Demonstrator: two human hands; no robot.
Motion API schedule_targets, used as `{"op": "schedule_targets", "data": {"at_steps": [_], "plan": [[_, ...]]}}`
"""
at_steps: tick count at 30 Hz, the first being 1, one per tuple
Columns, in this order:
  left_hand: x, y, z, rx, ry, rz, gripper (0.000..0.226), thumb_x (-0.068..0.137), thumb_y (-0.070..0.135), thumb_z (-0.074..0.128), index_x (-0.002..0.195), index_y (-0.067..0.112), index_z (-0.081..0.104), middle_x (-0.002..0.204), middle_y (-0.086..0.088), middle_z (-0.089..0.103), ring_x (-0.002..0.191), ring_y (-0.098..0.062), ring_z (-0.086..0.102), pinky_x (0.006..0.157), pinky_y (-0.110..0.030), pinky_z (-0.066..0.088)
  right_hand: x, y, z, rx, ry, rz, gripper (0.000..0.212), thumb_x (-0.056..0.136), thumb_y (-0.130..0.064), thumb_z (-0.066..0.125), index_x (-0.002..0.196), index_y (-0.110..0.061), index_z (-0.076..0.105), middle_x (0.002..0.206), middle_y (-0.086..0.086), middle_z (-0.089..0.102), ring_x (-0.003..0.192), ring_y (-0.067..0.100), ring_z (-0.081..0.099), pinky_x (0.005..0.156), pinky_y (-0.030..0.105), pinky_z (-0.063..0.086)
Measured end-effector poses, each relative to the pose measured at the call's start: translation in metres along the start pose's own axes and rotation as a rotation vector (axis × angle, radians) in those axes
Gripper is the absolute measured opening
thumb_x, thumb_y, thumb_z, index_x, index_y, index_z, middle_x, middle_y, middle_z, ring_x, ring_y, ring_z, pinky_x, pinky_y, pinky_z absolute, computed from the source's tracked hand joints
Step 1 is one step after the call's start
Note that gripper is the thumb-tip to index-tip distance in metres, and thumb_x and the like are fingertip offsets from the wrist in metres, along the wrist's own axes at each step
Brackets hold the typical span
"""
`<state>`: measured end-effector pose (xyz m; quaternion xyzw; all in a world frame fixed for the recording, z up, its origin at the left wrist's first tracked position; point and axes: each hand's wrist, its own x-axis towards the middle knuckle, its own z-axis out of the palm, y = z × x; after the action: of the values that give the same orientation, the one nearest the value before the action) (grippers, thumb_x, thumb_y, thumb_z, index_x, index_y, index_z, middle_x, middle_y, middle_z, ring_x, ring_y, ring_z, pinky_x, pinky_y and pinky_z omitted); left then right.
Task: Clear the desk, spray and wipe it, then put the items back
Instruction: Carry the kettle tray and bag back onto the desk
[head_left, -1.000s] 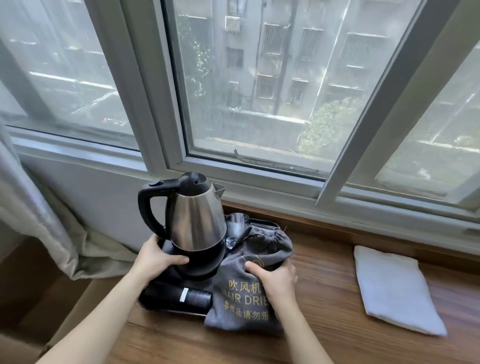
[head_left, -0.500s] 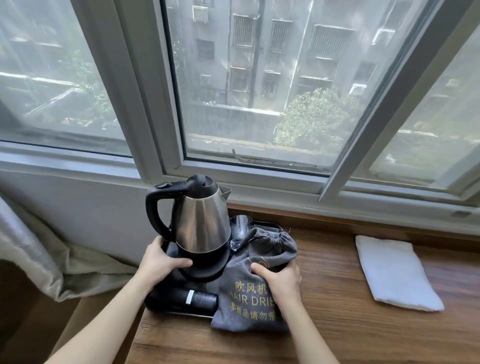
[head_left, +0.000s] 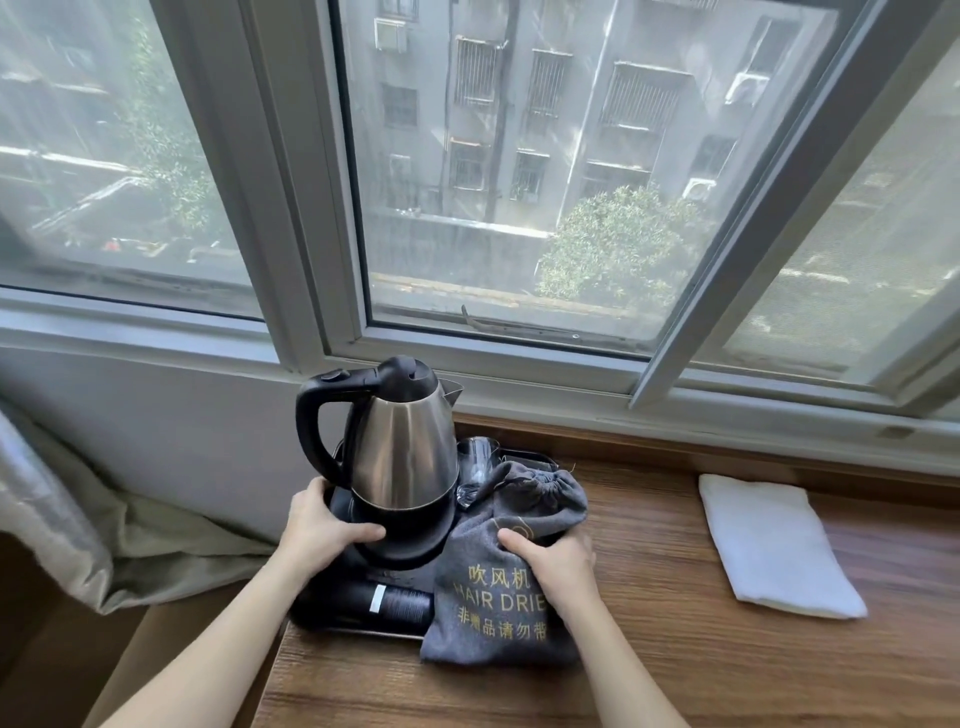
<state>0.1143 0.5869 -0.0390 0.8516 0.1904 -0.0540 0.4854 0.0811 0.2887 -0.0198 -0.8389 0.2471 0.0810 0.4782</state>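
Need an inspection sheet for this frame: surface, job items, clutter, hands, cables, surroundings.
Surface: wooden desk, bare grain on the right and front.
Job's things: black tray at the desk's left end carrying a steel kettle on its base, a glass behind, a dark bottle lying at the front; grey hair dryer bag lying partly over the tray; folded white cloth apart on the right.
Clutter: nothing seen.
Hands: left hand grips the kettle base; right hand grips the bag.
Cables: nothing seen.
Surroundings: window behind, curtain at left.
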Motion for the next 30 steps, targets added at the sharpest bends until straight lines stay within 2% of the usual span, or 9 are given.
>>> {"op": "schedule_targets", "data": {"at_steps": [4,9,11,15,18,20,23,28,30], "plan": [[-0.004,0.005,-0.003,0.03,-0.048,-0.012,0.1,0.042,0.027,0.099,0.126,0.012,0.049,0.13,-0.011,0.055,0.121,-0.028,0.053,0.1,-0.043,0.045,-0.002,-0.01,-0.006,-0.104,-0.081,0.04,0.099,0.057,-0.078,0.074,0.134,-0.018,0.062,0.138,0.009,0.058,0.133,0.033,0.046,0.113,0.046,0.038],[-0.009,0.01,-0.011,-0.034,-0.07,-0.038,0.113,0.046,0.025,0.098,0.141,0.014,0.038,0.142,-0.007,0.049,0.131,-0.025,0.047,0.109,-0.041,0.038,-0.006,-0.017,-0.02,-0.079,-0.148,0.025,0.084,0.055,-0.069,0.079,0.12,-0.018,0.07,0.122,0.003,0.068,0.121,0.026,0.059,0.104,0.044,0.049],[-0.01,0.014,-0.015,-0.072,-0.059,-0.037,0.115,0.048,0.024,0.098,0.144,0.015,0.036,0.144,-0.008,0.047,0.132,-0.024,0.045,0.11,-0.041,0.037,-0.006,-0.023,-0.026,-0.011,-0.089,-0.002,0.09,0.058,-0.059,0.086,0.131,-0.013,0.061,0.131,0.008,0.061,0.126,0.026,0.055,0.106,0.045,0.047],[-0.013,0.025,-0.023,-0.145,0.02,-0.03,0.119,0.05,0.025,0.098,0.148,0.018,0.031,0.149,-0.009,0.039,0.137,-0.025,0.04,0.111,-0.042,0.037,-0.01,-0.05,-0.039,-0.115,0.114,-0.145,0.122,0.069,-0.057,0.085,0.156,-0.003,0.02,0.159,0.016,0.027,0.148,0.03,0.022,0.123,0.044,0.023],[-0.013,0.034,-0.032,-0.175,0.104,0.012,0.118,0.05,0.027,0.098,0.148,0.018,0.032,0.146,-0.01,0.038,0.134,-0.027,0.041,0.111,-0.045,0.037,-0.017,-0.08,-0.038,-0.188,0.179,-0.396,0.119,0.073,-0.059,0.081,0.157,-0.007,0.016,0.161,0.011,0.022,0.149,0.025,0.014,0.123,0.04,0.017],[-0.014,0.042,-0.039,-0.172,0.168,0.072,0.115,0.05,0.03,0.098,0.146,0.023,0.034,0.143,-0.007,0.037,0.132,-0.025,0.042,0.11,-0.047,0.038,-0.025,-0.1,-0.028,-0.198,0.155,-0.51,0.116,0.073,-0.057,0.081,0.157,-0.009,0.017,0.16,0.009,0.023,0.148,0.022,0.015,0.122,0.038,0.018],[-0.016,0.055,-0.047,-0.157,0.199,0.168,0.114,0.049,0.035,0.097,0.144,0.028,0.034,0.143,-0.002,0.035,0.133,-0.02,0.04,0.112,-0.046,0.036,-0.032,-0.121,-0.008,-0.152,0.057,-0.565,0.116,0.072,-0.056,0.083,0.157,-0.012,0.016,0.16,0.006,0.022,0.149,0.02,0.015,0.121,0.037,0.018],[-0.012,0.078,-0.055,-0.193,0.236,0.233,0.117,0.052,0.037,0.096,0.148,0.027,0.029,0.147,0.0,0.031,0.136,-0.017,0.035,0.115,-0.041,0.032,-0.034,-0.13,0.025,-0.041,-0.143,-0.46,0.124,0.071,-0.06,0.083,0.16,-0.015,0.009,0.165,0.005,0.013,0.152,0.022,0.015,0.124,0.042,0.022],[-0.008,0.084,-0.055,-0.189,0.225,0.248,0.118,0.052,0.036,0.096,0.149,0.028,0.029,0.148,0.001,0.031,0.137,-0.016,0.034,0.116,-0.039,0.031,-0.031,-0.13,0.036,-0.016,-0.185,-0.436,0.126,0.069,-0.061,0.083,0.16,-0.016,0.008,0.165,0.004,0.013,0.152,0.021,0.016,0.123,0.041,0.023]]}}
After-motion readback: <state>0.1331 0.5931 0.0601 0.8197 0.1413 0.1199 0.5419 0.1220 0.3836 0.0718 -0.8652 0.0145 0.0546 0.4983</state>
